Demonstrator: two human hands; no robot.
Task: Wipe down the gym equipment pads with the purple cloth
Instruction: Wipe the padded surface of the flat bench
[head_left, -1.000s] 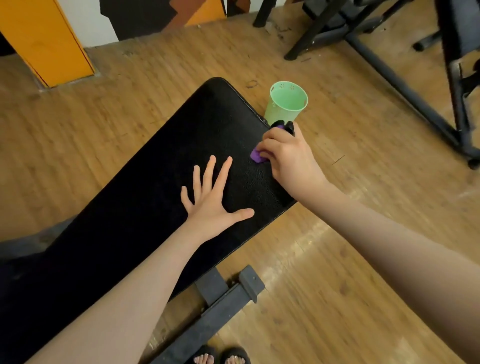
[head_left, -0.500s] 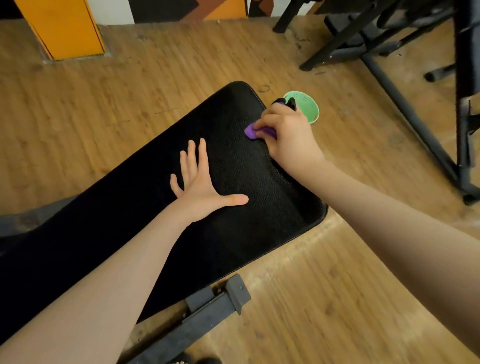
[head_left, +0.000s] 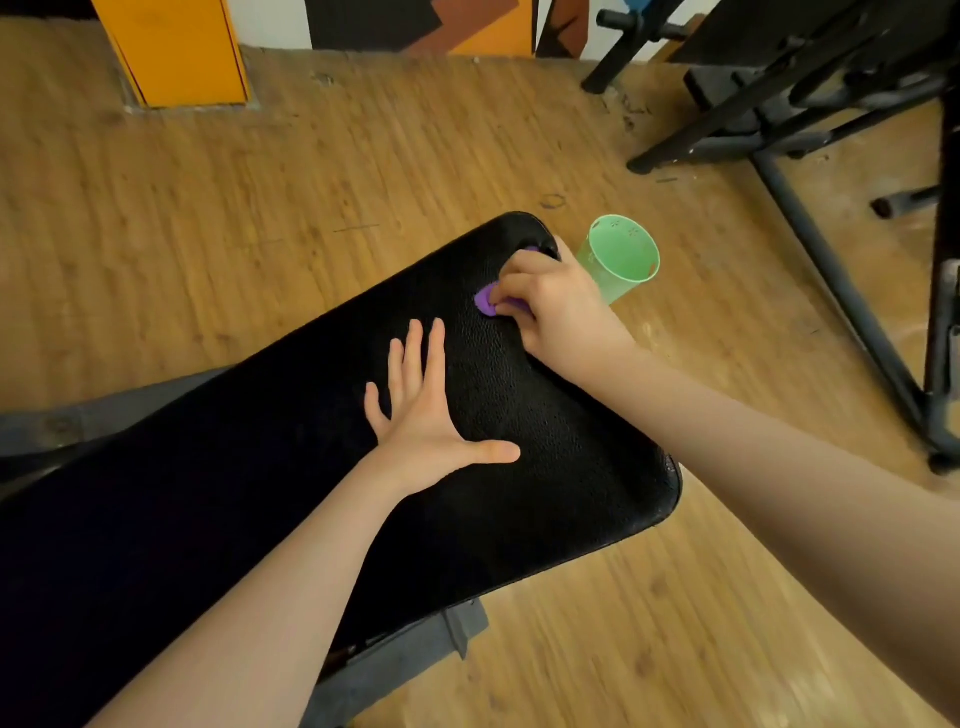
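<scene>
Saw wood plank floor (head_left: 363, 156) filling most of the view. Black bench pad (head_left: 260, 493) ran diagonally across it, textured vinyl, far end rounded. Dark metal equipment frame (head_left: 810, 218) stood on the floor upper right, well apart from the pad. Orange pillar (head_left: 176, 52) at the wall, top left. Grey base bracket (head_left: 415, 654) poked out under the pad's near edge.

Left hand (head_left: 426, 415) lay flat on the pad, fingers straight and spread, thumb out to the side, holding nothing. Right hand (head_left: 556, 306) sat near the pad's far end, fingers curled and clenched around the purple cloth (head_left: 485, 300). Cloth was bunched, pressed against the pad surface, mostly hidden under the hand; only a small purple edge showed. Green plastic cup (head_left: 621, 260) stood on the floor just beside the pad's far corner, right behind the right hand.
</scene>
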